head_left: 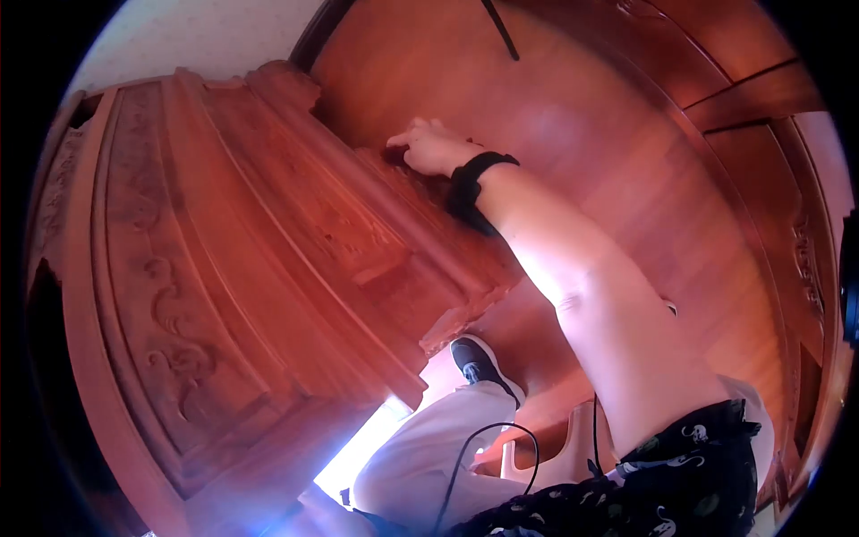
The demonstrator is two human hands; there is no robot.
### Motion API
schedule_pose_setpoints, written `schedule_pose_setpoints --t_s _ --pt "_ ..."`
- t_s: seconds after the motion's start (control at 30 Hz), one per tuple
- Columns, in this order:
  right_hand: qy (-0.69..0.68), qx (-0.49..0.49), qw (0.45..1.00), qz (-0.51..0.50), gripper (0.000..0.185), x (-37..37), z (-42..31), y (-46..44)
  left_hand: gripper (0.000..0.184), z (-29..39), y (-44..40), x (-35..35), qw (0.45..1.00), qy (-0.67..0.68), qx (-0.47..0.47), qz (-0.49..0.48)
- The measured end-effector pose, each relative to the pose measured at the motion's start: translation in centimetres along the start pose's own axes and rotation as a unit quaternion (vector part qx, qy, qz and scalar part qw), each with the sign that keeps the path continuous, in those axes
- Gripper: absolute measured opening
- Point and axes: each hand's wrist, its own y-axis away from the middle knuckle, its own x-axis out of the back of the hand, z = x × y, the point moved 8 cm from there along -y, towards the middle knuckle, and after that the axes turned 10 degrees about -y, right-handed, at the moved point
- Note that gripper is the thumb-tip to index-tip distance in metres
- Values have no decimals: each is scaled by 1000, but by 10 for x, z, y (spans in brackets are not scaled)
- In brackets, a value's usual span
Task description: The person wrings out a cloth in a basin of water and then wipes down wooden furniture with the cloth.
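My right hand (431, 148) reaches out at the upper middle, a black band around its wrist. Its fingers are curled over a small dark red cloth-like piece (395, 156), only partly visible beside the fingertips. The hand is at the lower, carved side of a large reddish-brown wooden furniture piece (295, 215), which has mouldings and scroll carving. Whether the dark red piece touches the wood is hard to make out. My left hand does not show; a blurred, glare-washed patch of what may be the left arm lies at the bottom edge.
Reddish wooden floor (573, 134) stretches to the right of the furniture. More carved wooden furniture (761, 170) lines the right edge. Below are my light trouser leg (420, 447), a dark shoe (479, 362), a pale plastic stool (564, 456) and a looping black cable (492, 425).
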Motion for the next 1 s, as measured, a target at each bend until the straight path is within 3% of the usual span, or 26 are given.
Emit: schedule_pose_setpoints --t_s 0.17,0.23,0.37,0.47,0.57,0.9,1.0 --pt "49 21 998 -35 48 14 2 15 105 2 -1 -1 1000 13 0 2" --pt "-8 -15 995 -101 44 15 11 17 105 3 -2 0 1000 18 -3 5" --pt "-44 -13 997 -63 41 0 23 10 104 2 -2 0 1000 27 -6 7" --pt "-34 40 999 16 40 -3 40 5 104 4 -4 -1 1000 29 -6 9" --pt "39 -13 999 -36 38 -2 43 16 104 2 -4 0 999 36 -4 9" --pt "-39 -38 998 29 34 -2 41 13 103 -2 -5 3 998 59 -29 24" --pt "0 -17 1000 -24 35 4 44 19 100 5 -8 3 999 32 1 3"
